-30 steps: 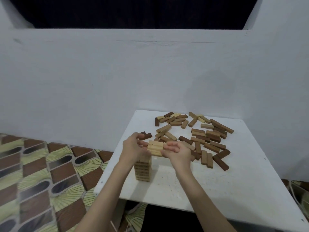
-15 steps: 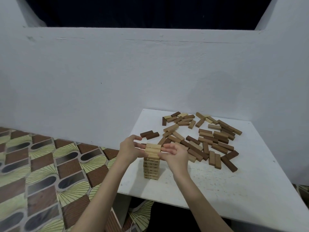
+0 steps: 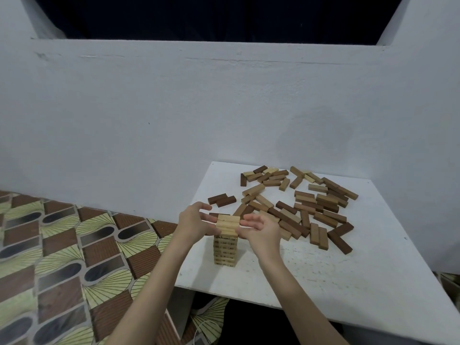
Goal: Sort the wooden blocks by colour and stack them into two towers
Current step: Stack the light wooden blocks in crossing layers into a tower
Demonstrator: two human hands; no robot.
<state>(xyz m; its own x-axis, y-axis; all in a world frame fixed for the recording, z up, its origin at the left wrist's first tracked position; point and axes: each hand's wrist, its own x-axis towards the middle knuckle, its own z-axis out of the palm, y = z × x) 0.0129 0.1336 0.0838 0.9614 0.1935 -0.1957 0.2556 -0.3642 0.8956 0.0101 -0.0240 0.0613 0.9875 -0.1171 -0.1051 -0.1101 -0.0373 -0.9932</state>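
Note:
A tower of light wooden blocks point(image 3: 225, 247) stands near the front left of the white table point(image 3: 336, 275). My left hand point(image 3: 193, 224) and my right hand point(image 3: 261, 229) flank its top layers point(image 3: 227, 224), one on each side, fingers fairly straight and touching the block ends. Behind and to the right lies a scattered pile of mixed blocks point(image 3: 298, 202), light, mid-brown and dark. Two dark brown blocks point(image 3: 222, 199) lie side by side just beyond my left hand.
A pale wall point(image 3: 224, 108) rises right behind the table. To the left, below the table's edge, is a patterned floor point(image 3: 62, 257) of brown and yellow-green. The table's left and front edges are close to the tower.
The top blocks, held a little above the tower a second ago, now sit squared on it between both hands. The camera view has shifted slightly left.

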